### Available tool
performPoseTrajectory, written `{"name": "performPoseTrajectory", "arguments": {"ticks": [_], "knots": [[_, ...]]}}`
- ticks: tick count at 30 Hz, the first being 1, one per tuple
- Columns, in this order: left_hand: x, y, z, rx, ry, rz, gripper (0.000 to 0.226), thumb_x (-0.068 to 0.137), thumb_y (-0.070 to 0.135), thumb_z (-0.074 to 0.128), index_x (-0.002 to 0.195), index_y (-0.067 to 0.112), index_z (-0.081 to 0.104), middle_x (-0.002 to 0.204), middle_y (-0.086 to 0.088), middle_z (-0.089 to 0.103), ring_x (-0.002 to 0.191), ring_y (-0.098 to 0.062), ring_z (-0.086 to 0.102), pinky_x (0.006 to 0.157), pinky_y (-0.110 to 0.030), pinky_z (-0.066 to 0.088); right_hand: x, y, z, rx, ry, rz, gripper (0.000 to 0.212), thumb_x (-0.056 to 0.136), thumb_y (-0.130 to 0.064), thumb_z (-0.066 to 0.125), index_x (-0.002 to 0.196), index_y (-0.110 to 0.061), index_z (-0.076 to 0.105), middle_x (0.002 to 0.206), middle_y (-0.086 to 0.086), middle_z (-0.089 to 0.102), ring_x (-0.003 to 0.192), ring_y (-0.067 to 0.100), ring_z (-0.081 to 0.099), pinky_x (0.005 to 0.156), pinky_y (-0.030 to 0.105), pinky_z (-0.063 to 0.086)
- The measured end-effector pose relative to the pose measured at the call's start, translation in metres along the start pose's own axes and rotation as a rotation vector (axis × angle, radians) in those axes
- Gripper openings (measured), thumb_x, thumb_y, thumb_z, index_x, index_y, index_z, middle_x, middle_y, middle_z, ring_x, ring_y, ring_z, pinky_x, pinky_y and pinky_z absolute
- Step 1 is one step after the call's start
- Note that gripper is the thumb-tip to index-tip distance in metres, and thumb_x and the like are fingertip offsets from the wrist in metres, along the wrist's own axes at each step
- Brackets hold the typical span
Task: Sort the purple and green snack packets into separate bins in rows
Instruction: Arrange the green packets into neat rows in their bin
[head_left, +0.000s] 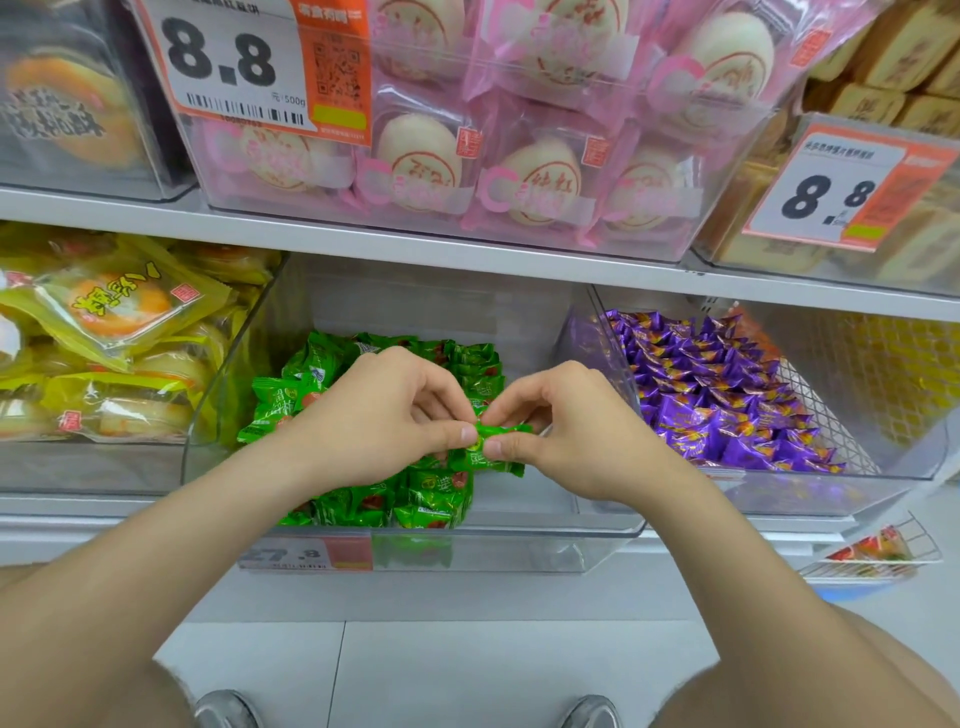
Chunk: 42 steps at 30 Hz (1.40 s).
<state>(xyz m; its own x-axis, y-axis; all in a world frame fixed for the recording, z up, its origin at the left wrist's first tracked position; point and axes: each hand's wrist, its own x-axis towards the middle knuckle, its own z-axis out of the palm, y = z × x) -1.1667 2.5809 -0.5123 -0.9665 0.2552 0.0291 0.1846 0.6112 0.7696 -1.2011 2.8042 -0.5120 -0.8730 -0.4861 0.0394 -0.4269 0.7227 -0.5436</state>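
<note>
This is a shop's snack aisle. A long grey metal shelf board (467, 249) runs across the view. Above it sit pink-wrapped round pastries (426, 150), behind a white-and-orange paper price label (244, 67) printed 8.8 with a barcode and QR code. A second 8.8 price label (841, 192) hangs above the board's right end. Below the board, clear plastic bins (519, 551) hold bulk small green foil snack packets (358, 499), small purple foil snack packets (727, 415) and yellow-wrapped cakes (114, 312).

Blurred, unreadable price label (306, 555) below the green packets (431, 499)

Big price tag (228, 67) & rt price tag (826, 195): both 8.8.
</note>
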Motion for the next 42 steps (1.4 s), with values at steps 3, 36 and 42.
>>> {"name": "performPoseTrajectory", "arguments": {"ticks": [3, 36, 42], "knots": [[0.000, -0.008, 0.005, 0.387, 0.077, 0.069, 0.008, 0.094, 0.041, 0.075, 0.100, 0.035, 0.076, 0.085, 0.020, 0.070, 0.077, 0.005, 0.062, 0.068, -0.020, 0.047, 0.002, 0.008, 0.013, -0.205, -0.017, 0.076, 0.021, 0.084, -0.036, 0.087, 0.101, -0.030, 0.078, 0.098, -0.007, 0.072, 0.099, 0.016, 0.063, 0.087, 0.033, 0.053], [0.015, -0.026, 0.034, 0.901, 0.140, 0.137, 0.029, 0.103, 0.028, 0.050, 0.127, 0.026, 0.066, 0.123, 0.002, 0.048, 0.114, -0.026, 0.036, 0.084, -0.042, 0.028, 0.012, 0.013, 0.043, -0.266, -0.058, 0.087, 0.063, 0.087, -0.018, 0.077, 0.145, -0.027, 0.055, 0.134, 0.003, 0.066, 0.119, 0.032, 0.059, 0.094, 0.041, 0.052], [0.025, -0.024, 0.037, 0.854, 0.070, 0.116, 0.044, 0.104, 0.016, 0.049, 0.142, 0.036, 0.059, 0.126, 0.004, 0.046, 0.117, -0.026, 0.034, 0.083, -0.043, 0.024, 0.009, 0.017, 0.045, -0.280, -0.009, 0.146, 0.055, 0.085, -0.021, 0.078, 0.137, -0.029, 0.061, 0.129, 0.004, 0.066, 0.117, 0.034, 0.057, 0.091, 0.041, 0.053]]}}
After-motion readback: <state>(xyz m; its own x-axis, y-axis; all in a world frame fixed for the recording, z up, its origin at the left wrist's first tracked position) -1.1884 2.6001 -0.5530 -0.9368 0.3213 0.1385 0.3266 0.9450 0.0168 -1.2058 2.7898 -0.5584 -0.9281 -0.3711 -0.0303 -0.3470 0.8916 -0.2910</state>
